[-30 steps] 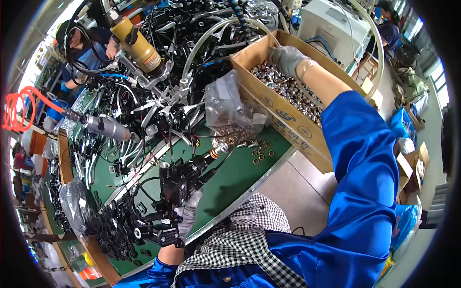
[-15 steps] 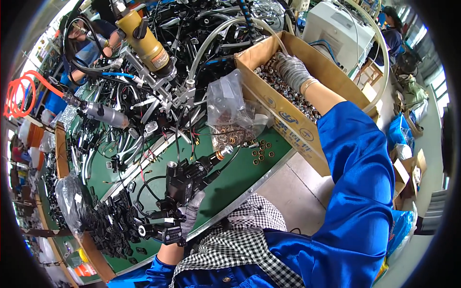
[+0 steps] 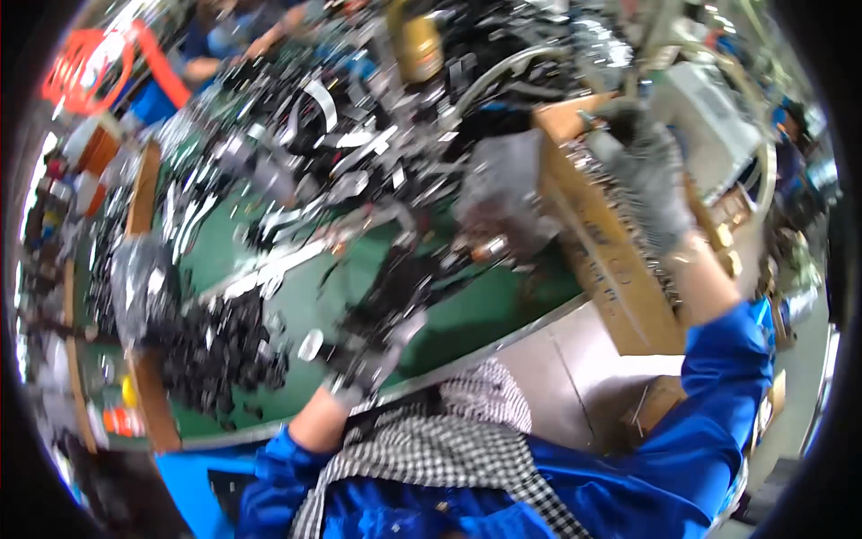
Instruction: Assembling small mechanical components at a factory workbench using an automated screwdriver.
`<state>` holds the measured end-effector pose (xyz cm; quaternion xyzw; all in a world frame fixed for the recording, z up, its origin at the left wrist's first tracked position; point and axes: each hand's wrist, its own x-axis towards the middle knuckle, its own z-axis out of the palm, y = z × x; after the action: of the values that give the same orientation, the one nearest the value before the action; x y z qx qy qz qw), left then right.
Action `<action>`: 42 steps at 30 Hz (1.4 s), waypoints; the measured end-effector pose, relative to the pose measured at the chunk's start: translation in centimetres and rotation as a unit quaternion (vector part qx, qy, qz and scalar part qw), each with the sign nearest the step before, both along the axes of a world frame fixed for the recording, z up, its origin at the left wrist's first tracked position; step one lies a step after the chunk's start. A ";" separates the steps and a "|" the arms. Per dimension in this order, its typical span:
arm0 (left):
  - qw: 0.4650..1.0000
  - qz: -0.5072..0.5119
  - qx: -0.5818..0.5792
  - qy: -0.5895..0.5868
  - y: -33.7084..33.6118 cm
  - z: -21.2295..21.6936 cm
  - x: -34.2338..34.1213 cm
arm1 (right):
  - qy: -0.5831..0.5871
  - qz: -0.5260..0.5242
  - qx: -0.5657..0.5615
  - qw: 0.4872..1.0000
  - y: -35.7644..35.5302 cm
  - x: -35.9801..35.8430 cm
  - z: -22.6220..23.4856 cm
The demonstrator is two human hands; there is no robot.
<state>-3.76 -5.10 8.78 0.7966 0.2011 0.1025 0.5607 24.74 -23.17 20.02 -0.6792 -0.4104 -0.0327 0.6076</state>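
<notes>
My left hand (image 3: pixel 382 359), in a grey glove, is wrapped around a black part with several joints and thin cables (image 3: pixel 395 292). A copper-and-silver fitting (image 3: pixel 489 250) shows at the part's far end. My right hand (image 3: pixel 642 171), also gloved, is above the cardboard box (image 3: pixel 597 256). Its fingers seem pressed around something small and pale, too smeared to name. Small metal fittings (image 3: pixel 588 166) lie inside the box. Against the box's left side stands a clear plastic bag (image 3: pixel 503 180) with copper-coloured rings in its lower part. Motion blurs most of the view.
Black small parts (image 3: pixel 224 355) are heaped at the table's left beside a plastic-wrapped bundle (image 3: pixel 144 283). Silver levers and cables (image 3: pixel 359 135) cover the far side. A yellow tool (image 3: pixel 417 49) hangs there. At the right stands a pale machine (image 3: pixel 709 126). Another person's arm (image 3: pixel 265 40) is far left.
The view has swung, so the table and box sit differently in the picture. My right hand has come up from among the fittings. My left hand keeps its grip on the black part.
</notes>
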 end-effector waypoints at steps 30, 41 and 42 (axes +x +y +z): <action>0.989 -0.100 -0.099 0.049 0.5 1.6 -2.7 | -0.174 0.302 -0.198 0.916 4.9 -10.1 2.0; 0.990 -0.109 0.005 0.083 0.9 -0.3 -1.9 | -0.250 0.199 -0.216 0.923 3.5 -10.7 -1.0; 0.990 -0.110 0.014 0.086 1.0 -0.4 -2.1 | -0.249 0.190 -0.192 0.930 3.4 -10.9 -1.1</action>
<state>-5.87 -4.11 8.38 0.8276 0.1583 -0.0258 0.5379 13.83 -19.73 18.90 -0.6620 -0.6685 -0.0058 0.3388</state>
